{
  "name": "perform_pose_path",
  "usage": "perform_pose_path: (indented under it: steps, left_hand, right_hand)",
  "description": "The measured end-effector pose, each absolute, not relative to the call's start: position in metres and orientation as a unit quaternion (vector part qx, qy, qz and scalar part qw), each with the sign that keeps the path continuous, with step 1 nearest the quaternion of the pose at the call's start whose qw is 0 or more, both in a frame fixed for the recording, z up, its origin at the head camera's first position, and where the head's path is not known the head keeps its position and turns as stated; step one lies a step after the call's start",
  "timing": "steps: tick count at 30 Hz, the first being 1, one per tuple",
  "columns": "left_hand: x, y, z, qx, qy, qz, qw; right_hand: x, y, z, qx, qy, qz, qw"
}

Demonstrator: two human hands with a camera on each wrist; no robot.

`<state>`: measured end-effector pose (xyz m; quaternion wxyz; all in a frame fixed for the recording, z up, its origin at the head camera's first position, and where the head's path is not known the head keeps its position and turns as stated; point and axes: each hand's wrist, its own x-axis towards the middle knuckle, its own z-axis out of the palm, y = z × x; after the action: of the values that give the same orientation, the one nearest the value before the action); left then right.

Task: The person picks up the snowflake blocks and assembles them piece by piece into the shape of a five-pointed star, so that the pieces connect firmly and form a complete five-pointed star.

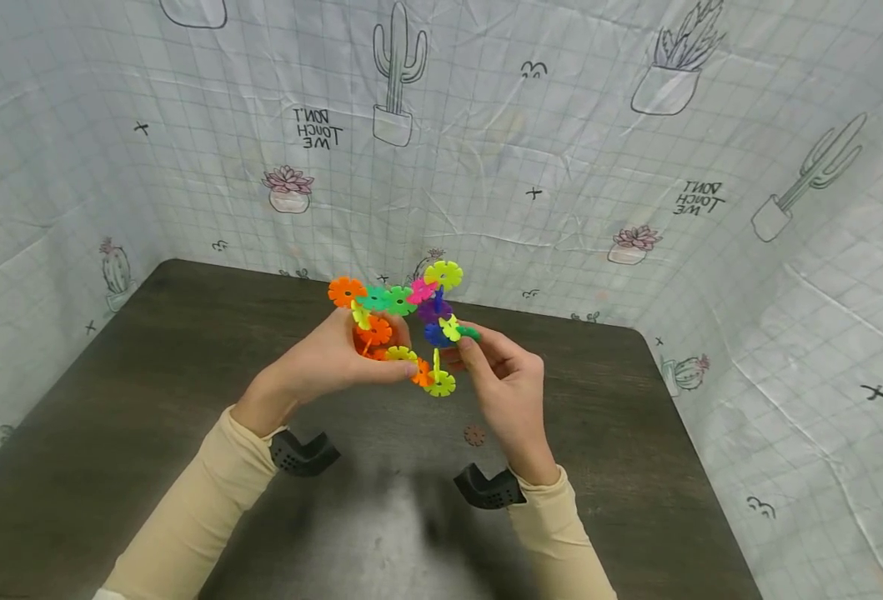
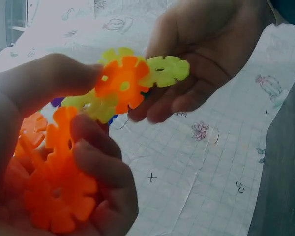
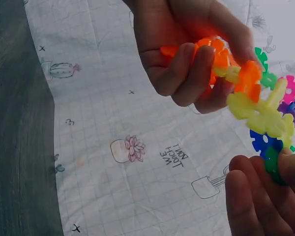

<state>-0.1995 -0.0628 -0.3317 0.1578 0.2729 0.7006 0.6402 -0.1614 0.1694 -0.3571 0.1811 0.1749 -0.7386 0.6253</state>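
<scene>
A chain of interlocking flower-shaped plastic discs (image 1: 399,301) is held above the table, bent into a loop of orange, yellow, green, pink, purple and blue pieces. My left hand (image 1: 317,354) grips its orange and yellow side, the thumb on an orange disc (image 2: 123,84) in the left wrist view. On the other side, my right hand (image 1: 512,392) pinches a dark green disc (image 3: 273,164) between thumb and fingers. That disc meets a blue disc (image 3: 259,141) and a yellow one (image 1: 450,327); whether it is slotted in, I cannot tell. My fingers hide parts of the chain.
A brown flower-shaped disc (image 1: 474,435) lies on the dark wooden table (image 1: 148,400) below my right hand. A white cloth (image 1: 471,167) printed with cacti stands behind the table and along both sides. Each wrist carries a black mount (image 1: 304,454).
</scene>
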Motion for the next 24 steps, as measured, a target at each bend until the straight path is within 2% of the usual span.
perform_pose_path:
  steps: [8,16,19,24]
  left_hand:
    - [-0.200,-0.069,-0.326,0.267,0.740,0.606,0.120]
    - [-0.201,-0.066,-0.327,0.258,0.816,0.516,0.034]
    - [-0.201,-0.064,-0.329,0.254,0.831,0.494,-0.022]
    - [-0.200,-0.056,-0.333,0.246,0.830,0.470,-0.170]
  right_hand:
    - [-0.158,0.173,-0.359,0.158,-0.724,0.648,0.177]
    - [-0.155,0.166,-0.367,0.116,-0.665,0.729,0.112]
    - [-0.155,0.163,-0.371,0.102,-0.621,0.772,0.093]
    - [-0.158,0.156,-0.375,0.093,-0.554,0.822,0.094]
